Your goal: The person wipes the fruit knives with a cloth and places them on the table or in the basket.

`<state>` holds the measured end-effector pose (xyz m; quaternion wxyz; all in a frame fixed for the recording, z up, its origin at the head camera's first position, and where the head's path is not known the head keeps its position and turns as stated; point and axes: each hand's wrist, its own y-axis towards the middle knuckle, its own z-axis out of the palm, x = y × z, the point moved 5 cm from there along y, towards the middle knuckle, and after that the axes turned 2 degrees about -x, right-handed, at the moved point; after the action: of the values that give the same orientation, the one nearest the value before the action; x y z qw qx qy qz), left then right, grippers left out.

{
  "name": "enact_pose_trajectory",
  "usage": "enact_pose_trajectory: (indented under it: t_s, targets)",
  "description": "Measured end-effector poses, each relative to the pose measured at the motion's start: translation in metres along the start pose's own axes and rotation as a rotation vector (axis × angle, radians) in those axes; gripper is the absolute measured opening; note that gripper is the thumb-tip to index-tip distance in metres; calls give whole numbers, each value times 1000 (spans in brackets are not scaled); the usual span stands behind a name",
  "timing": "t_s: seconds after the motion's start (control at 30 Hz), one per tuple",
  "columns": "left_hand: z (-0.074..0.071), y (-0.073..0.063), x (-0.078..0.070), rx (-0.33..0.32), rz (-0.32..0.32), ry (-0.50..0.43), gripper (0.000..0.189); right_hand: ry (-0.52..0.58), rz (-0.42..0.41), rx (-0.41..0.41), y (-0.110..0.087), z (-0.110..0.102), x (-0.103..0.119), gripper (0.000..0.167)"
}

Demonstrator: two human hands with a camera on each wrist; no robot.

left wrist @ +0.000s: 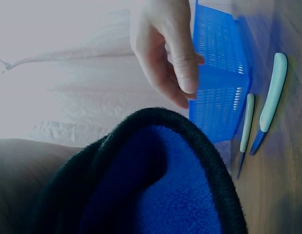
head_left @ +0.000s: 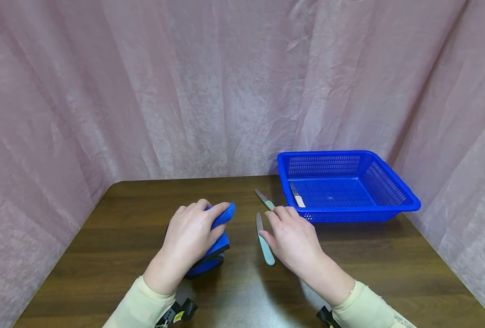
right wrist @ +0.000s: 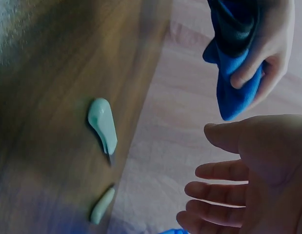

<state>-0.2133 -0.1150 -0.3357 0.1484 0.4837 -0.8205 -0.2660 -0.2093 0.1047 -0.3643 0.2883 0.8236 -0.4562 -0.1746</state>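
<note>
In my left hand [head_left: 190, 233] a blue cloth [head_left: 218, 246] with dark edging is gripped, bunched between thumb and fingers; it fills the lower left wrist view. My right hand [head_left: 294, 238] hovers over the table with nothing in it, its fingers apart and loosely extended in the right wrist view. Close to it lies a knife with a mint-green handle [head_left: 266, 248], its blade pointing away from me. A second, smaller green-handled knife [head_left: 262, 197] lies farther back beside the basket, its handle end partly hidden by the right hand in the head view.
A blue plastic basket [head_left: 349, 216] with perforated walls stands at the back right of the wooden table [head_left: 115, 237]. Inside it, a knife with a pale handle [head_left: 298, 198] leans at the left side. Pink curtains [head_left: 209, 91] hang behind and around the table.
</note>
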Motion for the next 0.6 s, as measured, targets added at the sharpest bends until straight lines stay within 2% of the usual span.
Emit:
enact_pose_trajectory:
  t_s: [0.13, 0.4, 0.6]
  targets:
    - [0, 0, -1, -8, 5, 0, 39, 1, 24, 56, -1, 7, 4, 42]
    - [1, 1, 0, 17, -5, 1, 40, -40, 75, 204, -5, 22, 6, 40]
    - [1, 0, -1, 3, 0, 0, 39, -70, 95, 255, -8, 33, 7, 43]
